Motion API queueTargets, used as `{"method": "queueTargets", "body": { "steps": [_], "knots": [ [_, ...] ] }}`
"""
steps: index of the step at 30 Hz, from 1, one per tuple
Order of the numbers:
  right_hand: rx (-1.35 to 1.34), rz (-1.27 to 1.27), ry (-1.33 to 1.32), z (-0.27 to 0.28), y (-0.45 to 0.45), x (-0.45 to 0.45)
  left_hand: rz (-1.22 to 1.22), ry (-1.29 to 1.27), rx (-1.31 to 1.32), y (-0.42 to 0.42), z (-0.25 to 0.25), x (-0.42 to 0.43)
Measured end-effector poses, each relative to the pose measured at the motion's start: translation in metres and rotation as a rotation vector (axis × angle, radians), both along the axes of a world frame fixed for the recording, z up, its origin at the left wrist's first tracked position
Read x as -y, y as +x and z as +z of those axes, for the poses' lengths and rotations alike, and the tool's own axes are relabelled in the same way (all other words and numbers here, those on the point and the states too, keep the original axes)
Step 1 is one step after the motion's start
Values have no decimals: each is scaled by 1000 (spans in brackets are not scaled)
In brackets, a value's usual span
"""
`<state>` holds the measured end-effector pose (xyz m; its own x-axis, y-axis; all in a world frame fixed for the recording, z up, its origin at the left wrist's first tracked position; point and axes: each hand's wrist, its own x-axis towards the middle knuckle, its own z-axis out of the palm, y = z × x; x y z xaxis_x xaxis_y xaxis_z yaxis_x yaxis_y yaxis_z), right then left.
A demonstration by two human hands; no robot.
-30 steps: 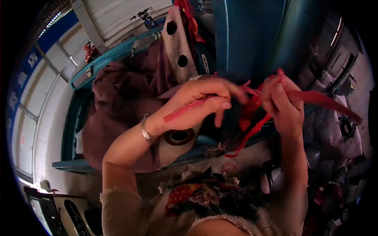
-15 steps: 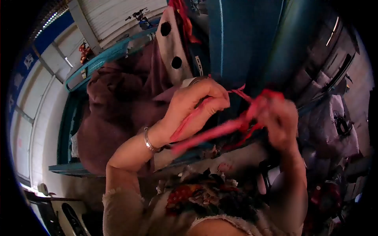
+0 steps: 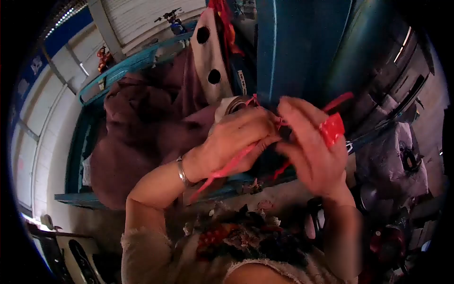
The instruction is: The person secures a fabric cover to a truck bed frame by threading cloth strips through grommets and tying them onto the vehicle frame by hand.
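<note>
My left hand (image 3: 243, 139) is closed, with a thin red plastic strip (image 3: 229, 166) gripped in its fingers. One end of the strip trails down past the wrist, which wears a silver bracelet. Facing it, my right hand (image 3: 314, 149) curls its fingers toward the left fingertips. More red plastic (image 3: 333, 128) shows against the back of the right hand, and its far end sticks out to the upper right. Between the hands a twisted bit of red strip is partly hidden by the fingers. Just behind the left hand lies brown cloth with a pale band (image 3: 209, 52) holding dark round eyelets.
The brown cloth (image 3: 137, 146) is heaped inside a blue-green metal frame (image 3: 80, 201). A tall dark-blue panel (image 3: 307, 47) stands ahead. Red plastic (image 3: 227, 28) hangs beside the pale band. At right is a pale cover (image 3: 397, 161) among dark clutter.
My right hand has moved left, closer to the left hand, and its fingers have spread somewhat. The red strip stretched between the hands has shifted, with one end now pointing up right.
</note>
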<state>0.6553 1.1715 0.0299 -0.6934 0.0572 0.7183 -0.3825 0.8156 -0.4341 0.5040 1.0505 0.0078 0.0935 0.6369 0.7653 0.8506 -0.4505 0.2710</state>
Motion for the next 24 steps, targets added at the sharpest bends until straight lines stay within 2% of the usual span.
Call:
{"method": "queueTargets", "body": {
  "steps": [1, 2, 3, 5, 6, 8, 11, 12, 13, 15, 16, 19, 20, 24],
  "knots": [
    [-130, -170, 209, -2, 1, -8, 7, -2, 1, 2, -1, 1],
    [-163, -110, 195, -9, -2, -17, 0, 2, 111, 4, -3, 1],
    [-163, -106, 197, -14, -2, -16, 4, 4, 111, 3, -4, 3],
    [-122, -204, 150, -19, 2, -9, -51, -126, 371, 4, 0, 6],
    [-123, -202, 149, -24, 4, -8, -48, -126, 370, 4, -1, 5],
    [-51, -124, -46, -33, 6, -12, -151, -152, 628, 6, -4, 1],
    [-51, -145, -67, -36, 4, -14, -96, -59, 632, 13, -3, -2],
    [-17, -138, -126, -36, 1, -16, -82, -5, 524, 12, -3, -4],
    [-7, -119, -114, -34, 0, -17, -65, 11, 532, 13, -4, -4],
    [-153, -209, -58, -28, -1, -19, 83, 115, 174, 15, -6, -4],
    [-182, -193, -81, -27, 0, -19, 104, 129, 180, 15, -6, -3],
    [-156, -192, -50, -20, -4, -17, 253, 333, -511, 14, 1, -6],
    [-180, -178, 15, -18, -10, -20, 235, 435, -621, 11, 2, -16],
    [-164, -150, 63, -6, -18, -22, 121, 464, -761, 3, 14, -32]
  ]
}}
